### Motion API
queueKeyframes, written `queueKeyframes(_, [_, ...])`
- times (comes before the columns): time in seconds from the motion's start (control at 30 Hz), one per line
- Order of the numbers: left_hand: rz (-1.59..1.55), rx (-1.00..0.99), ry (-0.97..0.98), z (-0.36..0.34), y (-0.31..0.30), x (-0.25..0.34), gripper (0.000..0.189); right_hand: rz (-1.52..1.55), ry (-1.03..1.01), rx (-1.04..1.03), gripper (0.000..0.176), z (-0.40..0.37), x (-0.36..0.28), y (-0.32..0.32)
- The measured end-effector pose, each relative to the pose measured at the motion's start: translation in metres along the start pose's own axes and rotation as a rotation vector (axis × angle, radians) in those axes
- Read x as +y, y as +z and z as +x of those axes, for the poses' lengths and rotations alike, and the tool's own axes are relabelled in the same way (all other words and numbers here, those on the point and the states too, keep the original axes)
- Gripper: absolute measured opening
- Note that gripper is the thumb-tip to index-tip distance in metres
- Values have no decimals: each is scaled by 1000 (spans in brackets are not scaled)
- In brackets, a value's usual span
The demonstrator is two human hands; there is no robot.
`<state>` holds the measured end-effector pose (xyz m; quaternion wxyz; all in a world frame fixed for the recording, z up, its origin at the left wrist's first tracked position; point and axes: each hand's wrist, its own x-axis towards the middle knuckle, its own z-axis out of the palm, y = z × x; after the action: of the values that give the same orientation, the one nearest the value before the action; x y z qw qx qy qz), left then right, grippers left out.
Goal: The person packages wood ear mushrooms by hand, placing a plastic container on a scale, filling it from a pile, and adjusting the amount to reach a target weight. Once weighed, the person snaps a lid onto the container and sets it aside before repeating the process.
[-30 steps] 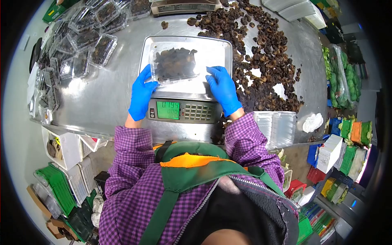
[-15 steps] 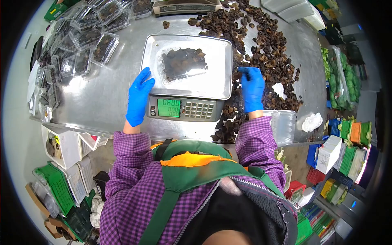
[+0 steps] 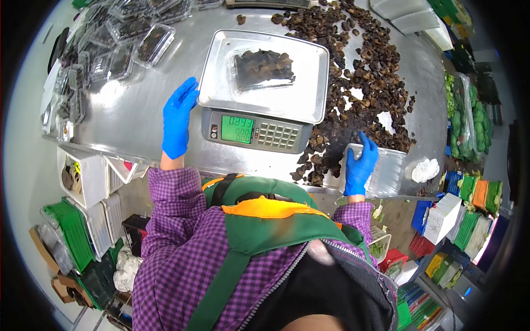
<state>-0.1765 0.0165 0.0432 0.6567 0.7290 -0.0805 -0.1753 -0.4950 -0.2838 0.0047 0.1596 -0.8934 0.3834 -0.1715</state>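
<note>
The right hand (image 3: 361, 160) has left the clear clamshell of dried mushrooms (image 3: 262, 69), passed over the loose mushroom pile (image 3: 361, 77) and now grips the stack of empty clear containers (image 3: 386, 171) at the table's near edge. The left hand (image 3: 178, 118) has let go too and lies open beside the scale (image 3: 256, 132), whose green display shows a different reading.

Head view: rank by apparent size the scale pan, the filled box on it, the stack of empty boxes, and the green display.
1. Scale pan.
2. Filled box and stack of empty boxes look alike.
3. Green display.
</note>
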Motion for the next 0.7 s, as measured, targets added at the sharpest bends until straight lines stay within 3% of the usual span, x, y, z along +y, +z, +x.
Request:
queueKeyframes(0.1, [-33,-12,32,6,4,1,44,23,66,70,62,-24,16,-8])
queueKeyframes(0.13, [-32,-9,34,11,5,1,44,133,310,-44,45,-34,27,-6])
queueKeyframes(0.2, [-56,-65,34,20,8,-4,45,254,422,-171,27,-51,70,5])
queueKeyframes(0.3, [-49,-113,-9,39,21,-13,46,291,510,-253,21,-42,60,-12])
queueKeyframes(0.43, [-66,-130,5,71,52,-27,54,404,461,-195,24,-46,68,1])
queueKeyframes(0.5, [112,-57,33,91,73,-28,66,238,339,-165,23,-47,61,2])
queueKeyframes(0.53, [113,-66,147,104,81,-39,80,252,315,-167,23,-45,61,2])
queueKeyframes(0.57, [376,-88,154,118,84,-49,83,242,323,-182,21,-42,64,1])
queueKeyframes(0.7, [18,-257,24,100,95,-13,58,375,412,-178,12,-42,83,-6])
